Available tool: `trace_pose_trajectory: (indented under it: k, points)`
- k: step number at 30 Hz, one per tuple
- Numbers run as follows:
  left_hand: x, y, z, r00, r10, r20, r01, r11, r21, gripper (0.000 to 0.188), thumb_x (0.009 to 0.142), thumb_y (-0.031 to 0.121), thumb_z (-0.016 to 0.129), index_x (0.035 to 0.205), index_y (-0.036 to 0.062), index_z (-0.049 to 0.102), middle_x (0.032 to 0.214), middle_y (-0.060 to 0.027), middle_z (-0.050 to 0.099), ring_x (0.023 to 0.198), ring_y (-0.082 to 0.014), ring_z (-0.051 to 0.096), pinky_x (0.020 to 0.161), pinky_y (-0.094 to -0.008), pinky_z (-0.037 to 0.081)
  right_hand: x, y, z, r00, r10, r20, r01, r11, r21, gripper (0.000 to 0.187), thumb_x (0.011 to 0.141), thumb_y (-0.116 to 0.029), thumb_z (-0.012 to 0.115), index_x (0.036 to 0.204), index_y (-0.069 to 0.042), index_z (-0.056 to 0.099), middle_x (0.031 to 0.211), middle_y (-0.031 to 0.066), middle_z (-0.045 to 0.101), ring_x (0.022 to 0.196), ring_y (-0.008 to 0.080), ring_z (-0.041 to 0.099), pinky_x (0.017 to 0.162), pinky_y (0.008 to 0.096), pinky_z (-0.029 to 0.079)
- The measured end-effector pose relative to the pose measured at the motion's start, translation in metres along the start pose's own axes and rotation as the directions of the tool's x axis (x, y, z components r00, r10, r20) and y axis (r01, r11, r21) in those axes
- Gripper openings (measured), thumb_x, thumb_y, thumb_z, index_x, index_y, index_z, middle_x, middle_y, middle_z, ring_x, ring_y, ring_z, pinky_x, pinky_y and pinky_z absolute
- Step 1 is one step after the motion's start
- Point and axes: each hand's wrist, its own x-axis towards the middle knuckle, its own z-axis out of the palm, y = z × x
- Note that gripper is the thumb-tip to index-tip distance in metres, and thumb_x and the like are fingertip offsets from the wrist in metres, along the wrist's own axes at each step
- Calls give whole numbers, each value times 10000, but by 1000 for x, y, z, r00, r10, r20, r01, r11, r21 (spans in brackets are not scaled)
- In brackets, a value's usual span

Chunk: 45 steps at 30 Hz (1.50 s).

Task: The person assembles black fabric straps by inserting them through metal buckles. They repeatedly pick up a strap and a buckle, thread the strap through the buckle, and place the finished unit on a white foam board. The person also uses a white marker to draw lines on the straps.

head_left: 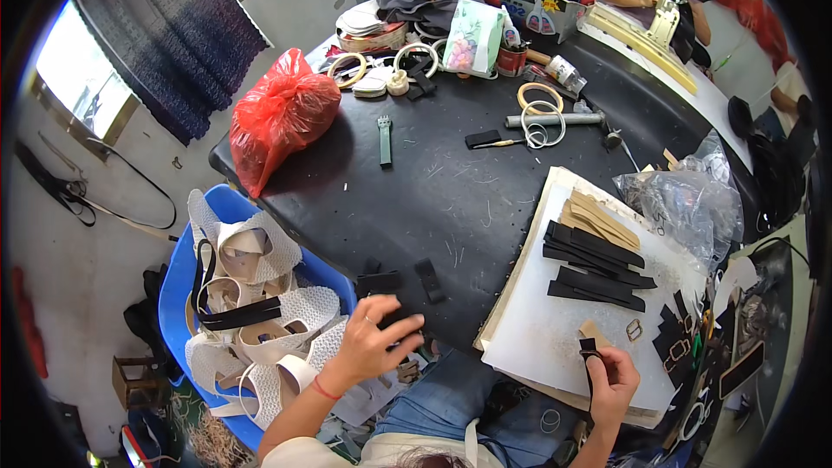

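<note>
Left hand (374, 338) at the black tabletop's (451, 199) near edge, fingers closed on a small black leather piece (397, 318), right hand (612, 383) over the white board (546, 329), fingers pinching a black strap (591, 362), stacked black strips (594, 264) beyond, red bag (282, 117) far left.

A thin red string bracelet (324, 391) is worn at the left wrist; blue jeans (442, 403) and a cream top (407, 451) are seen at 6 o'clock.

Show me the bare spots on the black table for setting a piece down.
Bare: the middle of the black table, between the red plastic bag, the grey-green strip and the white board. Crowded: the far edge with rings and rolls, and the right side with black straps.
</note>
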Motion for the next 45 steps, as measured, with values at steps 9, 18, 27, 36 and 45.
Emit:
trace_pose_trajectory:
  k: [9, 18, 27, 36, 45]
  points:
    - [138, -69, -19, 991, -22, -131, -11, 969, -245, 252, 757, 64, 705, 1003, 23, 673, 786, -111, 643, 607, -188, 581, 558, -298, 448, 2, 1, 3, 999, 7, -48, -9, 998, -61, 127, 764, 30, 678, 882, 15, 634, 693, 24, 599, 604, 67, 529, 552, 203, 411]
    - [315, -199, 101, 844, -160, -512, 287, 941, 178, 163, 849, 135, 606, 935, 8, 551, 921, -179, 570, 829, -357, 583, 715, -438, 472, -2, 7, -2, 999, 30, -36, -33, 995, -91, 118, 785, 57, 638, 891, 28, 596, 776, 18, 588, 683, 71, 532, 614, 210, 425]
    - [307, -160, 101, 899, -69, -433, -18, 981, -194, 111, 820, 60, 616, 891, -15, 575, 826, -162, 578, 736, -301, 585, 686, -385, 470, -1, 5, -1, 998, 21, -53, -26, 995, -100, 120, 780, 56, 642, 888, 31, 596, 772, 26, 584, 674, 77, 538, 610, 211, 426]
    - [298, -119, 97, 995, -39, 89, 57, 976, -210, 286, 766, 175, 690, 925, 24, 506, 921, -135, 553, 892, -328, 539, 779, -402, 434, 0, 0, 3, 995, 73, -67, -79, 993, -90, 125, 783, 55, 645, 899, 30, 605, 730, 7, 581, 638, 57, 514, 574, 199, 405]
    - [305, -121, 112, 999, -10, -33, 7, 997, -77, 266, 778, 14, 560, 1031, 23, 478, 977, -205, 551, 940, -397, 550, 802, -466, 451, 2, -18, 6, 998, 62, -18, -64, 981, -181, 160, 839, 6, 665, 999, 13, 653, 876, 43, 641, 783, 104, 573, 712, 228, 466]
